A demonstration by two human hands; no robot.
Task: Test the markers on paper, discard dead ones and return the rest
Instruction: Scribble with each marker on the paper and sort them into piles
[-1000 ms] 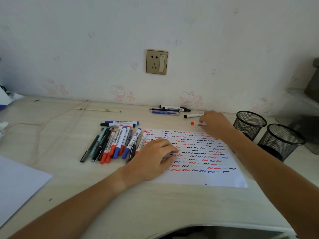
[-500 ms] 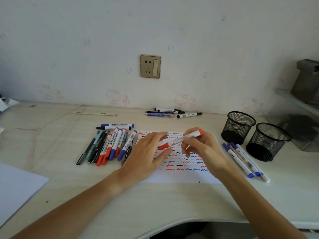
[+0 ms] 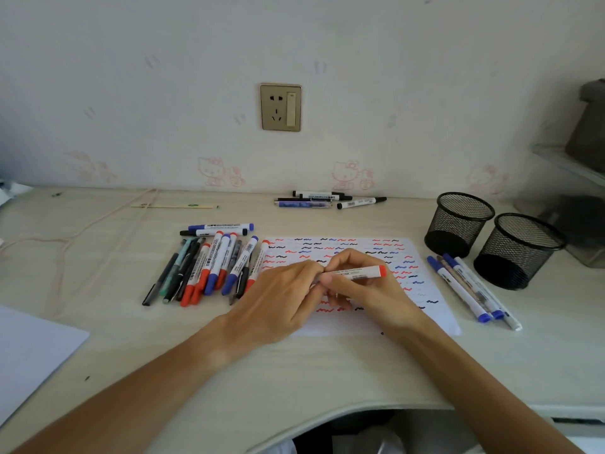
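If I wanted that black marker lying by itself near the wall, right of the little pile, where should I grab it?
Take the lone black marker by the middle of its white barrel, coming straight down from above with thumb and finger on its two long sides. It lies flat, nearly level across the desk, apart from the small pile of pens on its left, so there seems room.

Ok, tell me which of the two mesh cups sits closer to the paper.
The left mesh cup, the one farther back toward the wall; it stands just off the paper's right edge. The other mesh cup stands beyond it to the right, nearer the desk's front.
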